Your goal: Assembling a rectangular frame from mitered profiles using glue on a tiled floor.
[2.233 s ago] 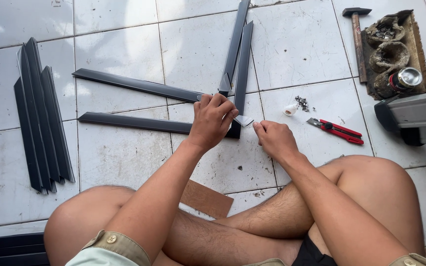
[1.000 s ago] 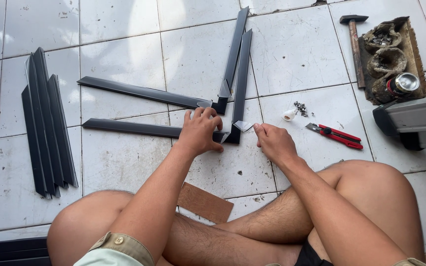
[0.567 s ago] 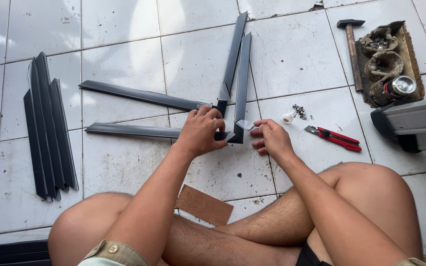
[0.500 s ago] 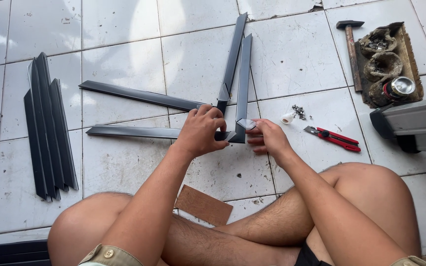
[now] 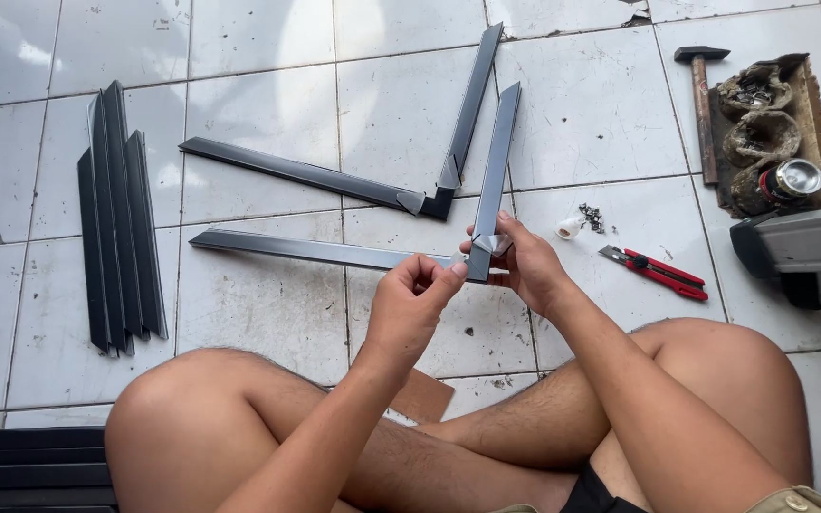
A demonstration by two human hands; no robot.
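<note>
Hands have shifted in the last half second: the left hand (image 5: 410,304) has lifted off the corner where it lay flat and now curls just beside it, thumb and forefinger pinched near a small pale piece, too small to identify. The right hand (image 5: 525,266) has closed in and grips the near end of the upright strip (image 5: 496,171), fingers wrapped, thumb on the metal bracket (image 5: 492,244). Seemingly the joint is being fitted, not merely steadied. The flat strip (image 5: 315,251) lies on the floor (image 5: 258,313), its end meeting the corner between both hands.
</note>
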